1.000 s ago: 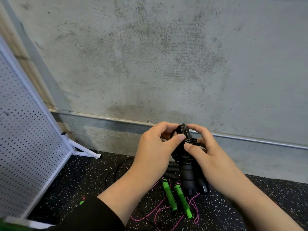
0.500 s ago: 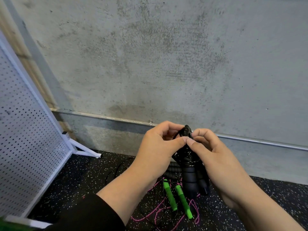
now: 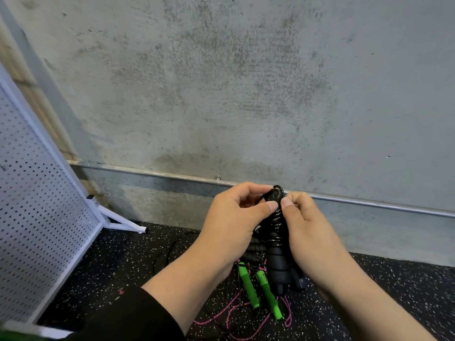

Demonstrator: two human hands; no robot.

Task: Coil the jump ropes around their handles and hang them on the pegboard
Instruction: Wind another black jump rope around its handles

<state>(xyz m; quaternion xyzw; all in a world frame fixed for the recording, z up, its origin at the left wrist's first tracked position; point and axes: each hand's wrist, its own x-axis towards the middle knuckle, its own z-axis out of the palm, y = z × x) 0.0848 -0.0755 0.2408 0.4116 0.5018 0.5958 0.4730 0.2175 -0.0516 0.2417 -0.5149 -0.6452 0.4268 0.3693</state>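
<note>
Two bare hands meet in the lower middle of the head view, held up in front of a stained grey concrete wall (image 3: 246, 94). Between them stands a black jump rope (image 3: 277, 244), its thick foam handles upright and side by side with thin black cord wound in tight turns around their upper part. The left hand (image 3: 236, 225), coming from a black sleeve (image 3: 128, 316), curls around the left side of the bundle and presses its thumb against the coils near the top. The right hand (image 3: 307, 232) wraps the right side, its thumb and fingers pinching a small loop of cord just above the coils. Below the hands, on the black speckled rubber floor (image 3: 123, 262), lies a second jump rope with bright green plastic handles (image 3: 258, 289) lying close together and a loose pink cord (image 3: 221, 316) tangled beneath them. At the left edge a white perforated metal pegboard (image 3: 37, 217) stands tilted on a white frame, well apart from both ropes.
</note>
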